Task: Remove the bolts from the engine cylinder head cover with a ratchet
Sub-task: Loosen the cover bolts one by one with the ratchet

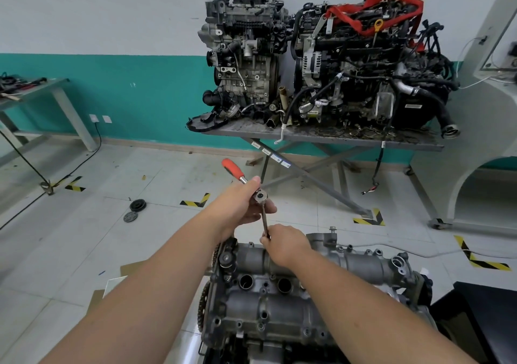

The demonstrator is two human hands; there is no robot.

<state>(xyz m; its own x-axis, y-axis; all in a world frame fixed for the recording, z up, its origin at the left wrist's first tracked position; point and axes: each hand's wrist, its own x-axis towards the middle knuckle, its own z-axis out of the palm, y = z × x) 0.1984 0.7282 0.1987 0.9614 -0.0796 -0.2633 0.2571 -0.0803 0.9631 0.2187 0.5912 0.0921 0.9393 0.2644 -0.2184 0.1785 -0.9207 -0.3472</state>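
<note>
1. The left hand (242,206) is gripping the head of a chrome ratchet with a red-orange handle (242,178), fingers curled round the shaft just below the grip; the handle is pointing away toward 11 o'clock, above the tiled floor.
2. A thin dark steel extension bar (264,219) is hanging down from the ratchet head toward 6 o'clock, slightly tilted.
3. The right hand (285,245) is pinching the lower end of that bar between thumb and fingertips, right over the far edge of the engine; what the tip of the bar is meeting is hidden by the fingers.
4. The grey cast-aluminium cylinder head cover (268,288) is lying at 6 o'clock in the view, beneath both forearms, with two round dark plug wells open on its top face.
5. Small dark bolt heads (260,326) are sitting along the cover's near edge and rim.
6. A rusty timing chain (202,305) is showing at 9 o'clock of the cover.
7. At 1 o'clock, well apart, two complete engines are standing on a grey metal folding table (321,137); a red strap (372,14) is draped over the right-hand one.
8. A black pulley disc (137,205) is lying on the floor at 10 o'clock.
</note>
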